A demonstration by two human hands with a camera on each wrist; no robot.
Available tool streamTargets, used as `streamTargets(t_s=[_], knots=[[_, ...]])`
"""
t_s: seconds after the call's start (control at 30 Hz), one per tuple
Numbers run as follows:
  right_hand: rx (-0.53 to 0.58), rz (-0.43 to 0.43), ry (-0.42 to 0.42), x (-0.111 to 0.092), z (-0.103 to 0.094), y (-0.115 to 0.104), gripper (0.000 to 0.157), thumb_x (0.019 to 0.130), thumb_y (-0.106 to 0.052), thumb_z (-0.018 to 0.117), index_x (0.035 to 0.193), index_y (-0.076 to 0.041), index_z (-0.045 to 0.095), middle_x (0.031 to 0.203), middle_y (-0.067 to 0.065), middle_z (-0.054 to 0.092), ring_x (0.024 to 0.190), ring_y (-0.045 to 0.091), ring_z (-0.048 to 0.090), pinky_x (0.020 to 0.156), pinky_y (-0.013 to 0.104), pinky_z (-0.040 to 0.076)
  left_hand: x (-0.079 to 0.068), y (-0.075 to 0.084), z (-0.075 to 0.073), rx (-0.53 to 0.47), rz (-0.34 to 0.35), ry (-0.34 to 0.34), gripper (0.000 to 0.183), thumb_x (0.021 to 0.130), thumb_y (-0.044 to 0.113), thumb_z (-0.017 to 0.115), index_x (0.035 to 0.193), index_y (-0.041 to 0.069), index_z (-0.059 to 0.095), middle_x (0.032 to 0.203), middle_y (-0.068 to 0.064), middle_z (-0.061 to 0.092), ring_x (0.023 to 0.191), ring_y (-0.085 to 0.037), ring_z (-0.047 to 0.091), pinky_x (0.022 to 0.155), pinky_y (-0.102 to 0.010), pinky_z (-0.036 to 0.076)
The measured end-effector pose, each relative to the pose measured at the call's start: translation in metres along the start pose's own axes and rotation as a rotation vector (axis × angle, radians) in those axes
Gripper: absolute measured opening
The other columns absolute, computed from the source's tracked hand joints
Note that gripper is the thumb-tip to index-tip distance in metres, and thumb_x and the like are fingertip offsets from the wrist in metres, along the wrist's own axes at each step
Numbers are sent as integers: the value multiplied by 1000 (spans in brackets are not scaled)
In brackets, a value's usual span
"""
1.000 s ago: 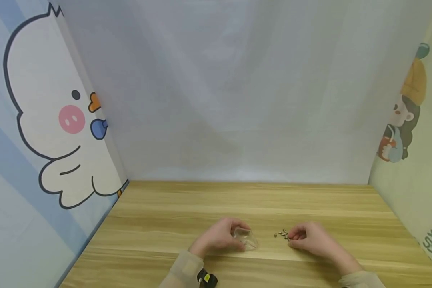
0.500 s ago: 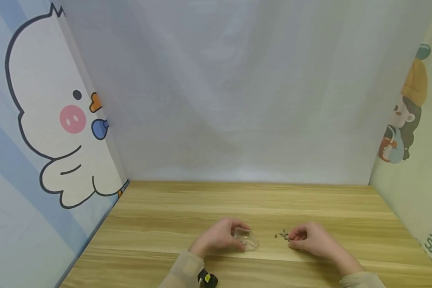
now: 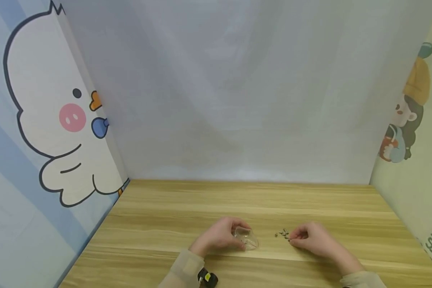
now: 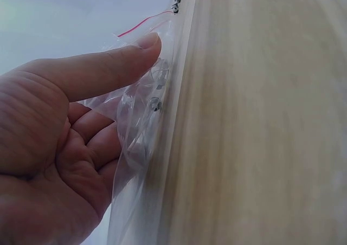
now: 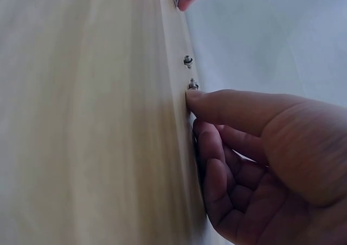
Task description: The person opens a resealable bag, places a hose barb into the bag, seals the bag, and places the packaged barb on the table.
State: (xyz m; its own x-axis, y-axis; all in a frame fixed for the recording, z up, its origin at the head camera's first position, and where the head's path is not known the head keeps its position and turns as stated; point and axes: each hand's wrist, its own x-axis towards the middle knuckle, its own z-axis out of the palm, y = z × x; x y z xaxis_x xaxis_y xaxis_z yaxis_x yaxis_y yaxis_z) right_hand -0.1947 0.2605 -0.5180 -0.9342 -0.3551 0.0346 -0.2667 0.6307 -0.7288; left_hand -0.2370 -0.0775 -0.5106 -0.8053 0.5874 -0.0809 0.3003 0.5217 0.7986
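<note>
A clear plastic zip bag [image 3: 247,239] with a red seal line stands mouth to the right, and my left hand [image 3: 224,235] grips it between thumb and fingers. Small metal pieces [image 4: 156,104] show through its film in the left wrist view. To the right, several small metal screws [image 3: 283,233] lie loosely grouped on the wooden table. My right hand [image 3: 309,238] is at the right end of this group, thumb and forefinger down at the tabletop, other fingers curled. Its thumb tip is right beside a screw [image 5: 193,84]; whether it pinches one I cannot tell.
The wood-grain table [image 3: 165,208] carries both hands' work. A pale grey cloth [image 3: 216,100] hangs behind it, with printed panels at left [image 3: 39,100] and right [image 3: 410,168]. A black wrist device [image 3: 209,279] is on the left forearm.
</note>
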Motion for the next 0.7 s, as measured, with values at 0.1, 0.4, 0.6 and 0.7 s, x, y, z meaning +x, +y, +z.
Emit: streamTargets(t_s=[0.1, 0.4, 0.6, 0.7], knots=[[-4, -11, -4, 0, 0, 0, 6, 90, -13, 85, 92, -9, 80, 82, -7, 70, 73, 4, 60, 67, 25, 53, 0, 0, 0, 8, 6, 0, 48, 76, 13, 97, 120, 24, 79, 126, 10, 73, 113, -11, 62, 104, -42, 48], [11, 7, -1, 0, 2, -2, 12, 87, -18, 89, 91, -11, 79, 80, -7, 69, 71, 5, 61, 65, 25, 53, 0, 1, 0, 32, 2, 7, 48, 77, 15, 98, 120, 25, 80, 126, 10, 73, 104, -8, 59, 97, -38, 49], [15, 22, -2, 0, 4, -2, 11, 88, -18, 87, 91, -11, 79, 80, -6, 69, 71, 6, 61, 66, 25, 53, 0, 0, 0, 11, -2, 2, 48, 77, 14, 98, 119, 25, 79, 126, 10, 73, 107, -9, 60, 99, -38, 49], [18, 29, -1, 0, 4, -2, 10, 89, -17, 86, 91, -10, 79, 80, -6, 69, 71, 6, 61, 66, 25, 53, 0, 0, 0, -9, -4, 0, 48, 76, 12, 97, 120, 24, 79, 126, 10, 73, 110, -10, 61, 100, -39, 49]])
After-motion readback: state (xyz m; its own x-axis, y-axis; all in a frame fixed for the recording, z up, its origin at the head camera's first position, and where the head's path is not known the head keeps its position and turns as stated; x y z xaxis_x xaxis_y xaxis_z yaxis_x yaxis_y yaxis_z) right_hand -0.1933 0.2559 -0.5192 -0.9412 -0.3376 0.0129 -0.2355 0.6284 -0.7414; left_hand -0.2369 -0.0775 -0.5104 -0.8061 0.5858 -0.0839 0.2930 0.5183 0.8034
